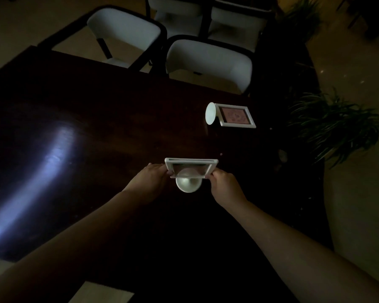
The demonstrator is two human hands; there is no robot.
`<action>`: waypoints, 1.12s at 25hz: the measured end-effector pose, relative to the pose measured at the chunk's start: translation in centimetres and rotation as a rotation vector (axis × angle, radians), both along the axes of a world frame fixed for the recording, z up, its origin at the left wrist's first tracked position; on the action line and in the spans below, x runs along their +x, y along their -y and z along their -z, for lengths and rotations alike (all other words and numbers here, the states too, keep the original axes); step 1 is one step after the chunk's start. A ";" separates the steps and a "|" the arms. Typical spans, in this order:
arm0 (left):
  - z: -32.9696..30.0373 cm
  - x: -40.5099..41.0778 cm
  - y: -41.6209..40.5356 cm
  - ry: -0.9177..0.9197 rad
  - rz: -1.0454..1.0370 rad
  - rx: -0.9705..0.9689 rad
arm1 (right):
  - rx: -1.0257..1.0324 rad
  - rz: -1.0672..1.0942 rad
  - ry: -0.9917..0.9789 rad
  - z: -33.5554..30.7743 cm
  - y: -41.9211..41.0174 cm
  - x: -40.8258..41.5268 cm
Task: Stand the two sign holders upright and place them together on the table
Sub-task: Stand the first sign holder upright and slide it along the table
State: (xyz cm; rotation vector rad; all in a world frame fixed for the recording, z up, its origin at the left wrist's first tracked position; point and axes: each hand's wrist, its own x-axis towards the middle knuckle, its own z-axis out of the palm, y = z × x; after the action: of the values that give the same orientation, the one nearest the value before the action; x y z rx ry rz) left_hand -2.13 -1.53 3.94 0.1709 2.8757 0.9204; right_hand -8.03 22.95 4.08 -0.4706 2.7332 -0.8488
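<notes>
A dim room, with a dark wooden table [96, 110] filling most of the view and a pale streak of reflected light across its left part. Near the middle of the table, the near sign holder [191, 168] stands upright on its round white base, the white frame seen almost from above with the base showing below it. The left hand [150, 180] grips the frame's left edge and the right hand [225, 185] pinches its right edge, so both hands are closed on this one holder; both bare forearms reach in from the bottom of the view.

Well apart from it, farther back and to the right near the table's edge, the far sign holder [232, 115] lies on its side, its round base turned up on edge at the left and its white frame flat on the table with a reddish card facing up.

Beyond the table stand white-cushioned chairs [208, 62] with dark frames. To the right, on the light floor, green leafy plants [328, 127] spread beside the table's edge.
</notes>
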 end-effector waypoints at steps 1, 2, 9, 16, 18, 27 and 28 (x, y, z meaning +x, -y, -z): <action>0.1 -0.1 -0.1 0.002 -0.019 0.000 | -0.018 0.014 0.011 -0.1 0.2 -0.1; 0.3 -0.2 -0.1 0.003 -0.037 -0.004 | -0.031 0.025 0.023 -0.1 0.3 -0.3; 0.5 -0.5 -0.7 0.025 -0.108 0.078 | -0.090 0.067 0.088 0.4 0.4 -0.9; 3.0 2.3 -1.6 0.094 -0.260 -0.047 | -0.012 0.120 0.115 1.8 -1.0 0.0; 4.1 3.4 -2.3 0.152 -0.261 -0.147 | 0.061 0.097 0.097 2.5 -1.4 0.7; 6.3 6.1 -6.3 0.139 -0.083 -0.409 | 0.185 -0.271 0.018 4.5 -1.7 3.6; 6.4 6.0 -6.7 0.144 -0.072 -0.433 | 0.200 -0.309 0.001 4.6 -1.6 3.7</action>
State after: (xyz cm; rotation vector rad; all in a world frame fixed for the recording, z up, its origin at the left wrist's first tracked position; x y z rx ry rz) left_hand 3.91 5.15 -2.41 -0.0383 2.8746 0.2852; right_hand -4.33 24.57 -0.56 -0.8200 2.6117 -0.4924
